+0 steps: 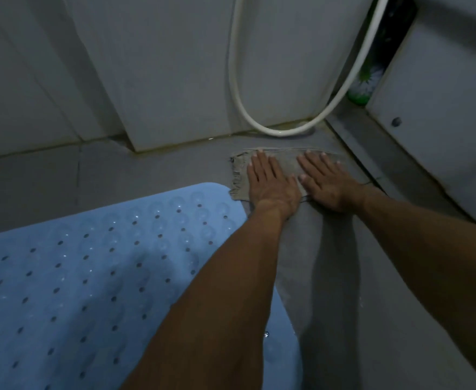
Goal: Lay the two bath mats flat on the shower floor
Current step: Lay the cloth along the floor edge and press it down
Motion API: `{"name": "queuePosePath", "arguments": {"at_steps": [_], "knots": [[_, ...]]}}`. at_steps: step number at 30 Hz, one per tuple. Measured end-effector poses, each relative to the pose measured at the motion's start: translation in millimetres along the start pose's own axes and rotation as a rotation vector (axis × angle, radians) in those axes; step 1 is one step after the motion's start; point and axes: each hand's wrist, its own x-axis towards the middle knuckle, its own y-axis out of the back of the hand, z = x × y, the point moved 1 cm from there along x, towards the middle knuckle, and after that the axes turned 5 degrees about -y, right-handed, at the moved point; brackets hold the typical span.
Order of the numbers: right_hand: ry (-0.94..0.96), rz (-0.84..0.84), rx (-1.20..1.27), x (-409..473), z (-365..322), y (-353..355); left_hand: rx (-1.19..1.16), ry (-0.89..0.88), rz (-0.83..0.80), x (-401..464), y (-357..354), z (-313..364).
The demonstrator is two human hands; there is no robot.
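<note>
Both hands, left hand [270,184] and right hand [327,182], pressed flat with straight released fingers on far end of grey mat [310,243], on shower floor [146,170] beside blue mat [90,277].

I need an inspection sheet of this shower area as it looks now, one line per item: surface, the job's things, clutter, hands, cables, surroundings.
Surface: grey tiled shower floor, dim light.
Job's things: blue mat with holes lies flat at left; grey cloth mat lies beside it, its frayed far end near the wall.
Clutter: green and white brush in the right corner.
Hands: left hand and right hand press flat on the grey cloth mat's far end, fingers straight.
Cables: white hose loops down the wall to the floor.
Surroundings: tiled walls; a floor channel at right.
</note>
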Motion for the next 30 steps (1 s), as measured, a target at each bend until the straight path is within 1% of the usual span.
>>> {"name": "queuePosePath", "arguments": {"at_steps": [5,14,18,21,25,30], "knots": [[0.038,0.004,0.01,-26,24,-3,-0.001,-0.003,0.001,-15,-9,25],[0.074,0.043,0.033,-47,37,-13,0.035,-0.021,-0.034,-27,-17,32],[0.076,0.027,0.027,-66,39,-16,0.046,-0.049,-0.067,-35,-17,32],[0.052,0.026,0.031,-79,41,-17,0.045,-0.073,-0.06,-47,-20,38],[0.026,0.032,0.036,-96,42,-22,0.03,-0.095,0.011,-63,-24,44],[-0.035,0.001,0.013,-126,44,-31,0.038,-0.066,0.019,-101,-32,57]]}}
